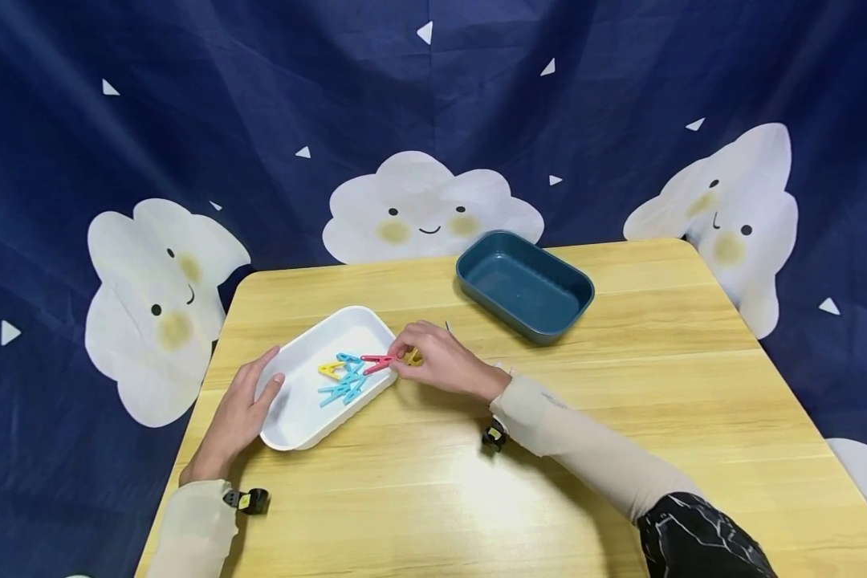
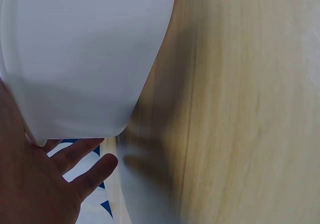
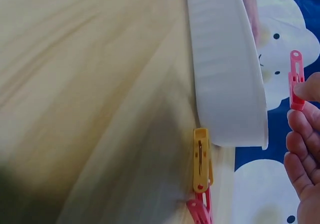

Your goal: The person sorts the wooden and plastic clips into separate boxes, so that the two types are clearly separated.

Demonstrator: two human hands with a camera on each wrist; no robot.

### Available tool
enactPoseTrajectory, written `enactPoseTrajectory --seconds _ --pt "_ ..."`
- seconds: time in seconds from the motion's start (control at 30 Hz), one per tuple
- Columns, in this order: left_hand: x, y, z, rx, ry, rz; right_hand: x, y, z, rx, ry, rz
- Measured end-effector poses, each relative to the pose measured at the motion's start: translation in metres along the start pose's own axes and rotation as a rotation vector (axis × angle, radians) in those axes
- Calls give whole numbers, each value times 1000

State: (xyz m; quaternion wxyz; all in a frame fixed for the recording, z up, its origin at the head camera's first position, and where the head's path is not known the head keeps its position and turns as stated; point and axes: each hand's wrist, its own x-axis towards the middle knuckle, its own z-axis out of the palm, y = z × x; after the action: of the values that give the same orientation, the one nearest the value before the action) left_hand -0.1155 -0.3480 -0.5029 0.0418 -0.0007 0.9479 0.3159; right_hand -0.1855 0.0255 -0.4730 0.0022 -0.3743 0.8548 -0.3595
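Note:
A white plastic basin stands on the table with blue clothespins and a yellow clothespin inside. My left hand holds its left end, the thumb over the rim and the fingers outside. Above the basin's right edge, my right hand pinches a red clothespin between thumb and forefinger. Below that hand, beside the basin, lies another yellow clothespin with a second red clothespin against it. The right palm partly hides these two in the head view.
A dark teal basin stands toward the back of the wooden table, right of the white one. Behind the table hangs a dark blue cloth printed with clouds.

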Motion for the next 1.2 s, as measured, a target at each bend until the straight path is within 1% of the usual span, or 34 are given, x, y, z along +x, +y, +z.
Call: enactPoseTrajectory --seconds 0.13,0.33,0.53,0.7,1.0,1.2 --pt "0 1 0 1 -8 -5 13 -2 4 0 -5 31" --pt "1 0 -1 4 -5 2 34 -8 15 4 -7 38" --pt "1 0 -1 5 -10 -4 52 -17 30 13 -67 36" --pt "0 0 0 -1 -11 -9 62 -22 44 -35 -119 11" --pt "1 1 0 0 -16 -18 76 -27 59 -153 -164 -54" --pt "0 1 0 4 -10 -9 83 -32 68 -185 -218 -70"
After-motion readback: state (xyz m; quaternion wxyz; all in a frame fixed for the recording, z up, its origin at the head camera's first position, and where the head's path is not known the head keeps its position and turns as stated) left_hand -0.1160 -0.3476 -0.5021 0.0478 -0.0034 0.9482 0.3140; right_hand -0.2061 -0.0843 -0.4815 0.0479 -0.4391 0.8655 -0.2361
